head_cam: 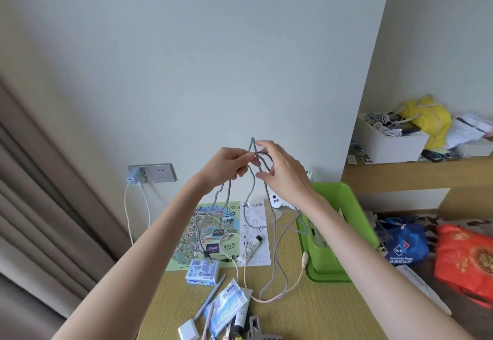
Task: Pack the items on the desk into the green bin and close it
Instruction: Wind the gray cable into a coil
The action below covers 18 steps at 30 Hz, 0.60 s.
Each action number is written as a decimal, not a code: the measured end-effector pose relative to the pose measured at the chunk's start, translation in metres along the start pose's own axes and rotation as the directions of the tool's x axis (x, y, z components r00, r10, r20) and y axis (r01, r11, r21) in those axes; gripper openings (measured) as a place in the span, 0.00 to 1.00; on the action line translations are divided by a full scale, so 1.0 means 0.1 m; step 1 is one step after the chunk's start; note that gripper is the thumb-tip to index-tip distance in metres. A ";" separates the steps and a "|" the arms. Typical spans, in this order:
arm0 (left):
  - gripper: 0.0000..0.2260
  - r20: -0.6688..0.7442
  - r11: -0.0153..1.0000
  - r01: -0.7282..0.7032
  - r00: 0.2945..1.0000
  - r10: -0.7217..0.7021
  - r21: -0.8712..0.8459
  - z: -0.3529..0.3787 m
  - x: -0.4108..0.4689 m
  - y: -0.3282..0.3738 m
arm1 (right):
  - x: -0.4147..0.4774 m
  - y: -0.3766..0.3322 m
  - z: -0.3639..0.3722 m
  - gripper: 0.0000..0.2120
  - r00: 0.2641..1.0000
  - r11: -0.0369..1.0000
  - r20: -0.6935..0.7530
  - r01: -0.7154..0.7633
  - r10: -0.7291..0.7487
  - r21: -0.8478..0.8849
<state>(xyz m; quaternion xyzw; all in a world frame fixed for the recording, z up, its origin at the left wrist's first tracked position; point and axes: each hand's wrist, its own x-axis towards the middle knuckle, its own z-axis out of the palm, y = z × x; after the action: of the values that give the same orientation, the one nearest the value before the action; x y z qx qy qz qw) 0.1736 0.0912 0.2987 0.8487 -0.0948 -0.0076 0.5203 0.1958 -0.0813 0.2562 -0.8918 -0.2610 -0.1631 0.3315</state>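
Both hands are raised above the desk with a grey braided cable (253, 192) between them. My left hand (229, 164) pinches a folded part of it, and my right hand (280, 170) holds loops of it by the fingertips. The cable's strands hang down to the desk. The green bin (354, 214) stands open at the desk's right side, below my right forearm. A pale pink cable (282, 290), a white tube (252, 249), a blue-white box (204, 272), a blue packet (226, 305), pens and a white charger (188, 330) lie on the wooden desk (306, 313).
A printed map sheet (210, 230) lies under the items. A wall socket (157, 172) holds a plugged charger with a white cord. A white game controller (277, 200) sits behind the bin. Bags lie at the right, a white box on the shelf, a curtain at left.
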 end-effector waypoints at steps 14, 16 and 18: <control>0.05 -0.052 0.969 -0.117 0.990 0.131 0.216 -0.07 -0.02 -0.16 | 0.13 0.03 -0.12 0.08 0.984 0.986 -0.180 -0.045 0.015 -0.164; 0.06 -0.059 0.937 -0.137 0.985 0.164 0.320 -0.06 -0.03 -0.25 | 0.15 0.07 -0.15 0.08 0.971 0.984 -0.231 -0.096 0.060 -0.148; 0.08 -0.051 0.914 -0.143 0.983 0.175 0.380 -0.05 -0.05 -0.34 | 0.16 0.10 -0.19 0.07 0.957 0.981 -0.270 -0.147 0.110 -0.123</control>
<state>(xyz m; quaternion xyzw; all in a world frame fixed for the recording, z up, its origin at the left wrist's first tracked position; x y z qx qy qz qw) 0.1746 0.1113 0.2701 0.9214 -0.1411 0.0887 0.3510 0.2120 -0.0949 0.2729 -0.8988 -0.1442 -0.2756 0.3088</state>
